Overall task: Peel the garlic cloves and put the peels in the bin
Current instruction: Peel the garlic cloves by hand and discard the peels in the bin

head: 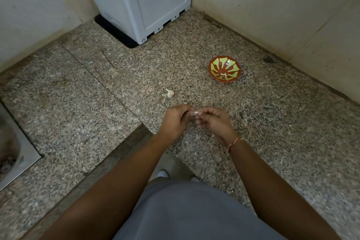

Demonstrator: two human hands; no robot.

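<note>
Fingertips: the left hand point(176, 121) and the right hand point(213, 122) meet over the countertop point(272, 122), fingers curled inward; both pinch 1 small garlic clove point(196, 112) between thumb and forefinger tips.
Grip: closed on the clove from both sides, very little of it showing; which hand carries more of it cannot be told.
Clove axis: it seems to lie roughly left to right across the gap between the 2 hands, though it is too small to be sure.
Key relation: the clove sits right at the fingertips, equally near both hands, so the peeling likely needs only 1 hand to steady it while the other picks at the skin.
Beyond the fingers: a garlic bulb point(169, 93) lies on the counter just past the left fingertips, apart from them.
Farther out: a red and green bowl point(224, 69) stands beyond and to the right of the right hand, well apart, with a pale scrap inside.
Bin: none can be identified in view; a grey box-like appliance point(148, 0) stands in the far corner.
Stage: probably mid-peel, judged from the grip.
</note>
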